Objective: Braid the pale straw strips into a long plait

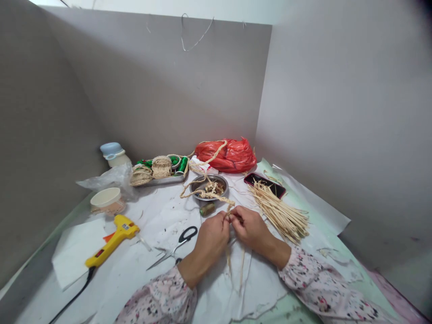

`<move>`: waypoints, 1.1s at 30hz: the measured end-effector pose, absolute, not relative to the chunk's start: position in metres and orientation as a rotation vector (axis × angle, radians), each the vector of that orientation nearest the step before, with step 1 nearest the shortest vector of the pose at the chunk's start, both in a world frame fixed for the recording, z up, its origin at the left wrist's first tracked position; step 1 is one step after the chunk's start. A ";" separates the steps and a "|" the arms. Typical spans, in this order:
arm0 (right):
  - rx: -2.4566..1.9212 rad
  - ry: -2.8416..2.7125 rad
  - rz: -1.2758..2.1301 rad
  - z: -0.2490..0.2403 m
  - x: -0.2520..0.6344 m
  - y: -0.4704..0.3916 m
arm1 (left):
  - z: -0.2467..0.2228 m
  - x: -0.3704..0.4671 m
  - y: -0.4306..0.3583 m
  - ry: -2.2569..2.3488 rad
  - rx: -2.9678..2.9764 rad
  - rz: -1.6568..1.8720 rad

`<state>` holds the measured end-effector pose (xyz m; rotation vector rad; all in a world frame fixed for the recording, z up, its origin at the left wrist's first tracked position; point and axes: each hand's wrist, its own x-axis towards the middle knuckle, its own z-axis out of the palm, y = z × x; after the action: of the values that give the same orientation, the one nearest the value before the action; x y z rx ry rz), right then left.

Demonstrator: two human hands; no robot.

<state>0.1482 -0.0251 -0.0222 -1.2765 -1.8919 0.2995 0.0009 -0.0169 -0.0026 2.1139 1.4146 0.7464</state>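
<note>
A braided straw cord (216, 196) runs from the back of the table across a metal bowl (225, 181) to my fingers. My left hand (213, 230) pinches the near end of this cord. Right beside it, my right hand (248, 226) is closed on the same end, the fingertips of both hands nearly touching. Loose straw strands (241, 270) hang down below my hands. The bowl holds straw scraps. To the right lies a bundle of straw (280, 211), partly over a phone (249, 179).
Scissors (175, 247) lie left of my left hand, and a yellow glue gun (113, 240) with a cord farther left. At the back are a tray (165, 180) of straw coils and green thread, a red plastic bag (232, 155) and a blue-lidded jar (114, 154). Grey partitions (162, 85) enclose the table.
</note>
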 end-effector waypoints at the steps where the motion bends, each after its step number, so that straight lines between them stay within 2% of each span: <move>1: -1.291 -1.893 0.283 -0.022 0.148 -0.026 | -0.004 0.001 -0.018 1.427 2.142 0.751; 11: -1.321 -1.818 0.286 -0.022 0.146 -0.025 | -0.002 0.001 -0.024 1.649 2.292 0.753; 19: -1.347 -1.668 0.405 -0.019 0.147 -0.024 | -0.002 0.006 -0.029 1.470 2.329 0.828; 28: -1.278 -1.491 0.654 -0.019 0.147 -0.023 | -0.004 0.009 -0.035 1.422 2.403 0.749; 33: -1.103 -1.227 1.014 -0.018 0.144 -0.020 | 0.001 0.010 -0.037 1.528 2.460 0.598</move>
<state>0.1445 -0.0201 -0.0177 -1.1030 -1.2273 1.0139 0.0096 -0.0374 0.0011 2.4596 1.5283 0.5982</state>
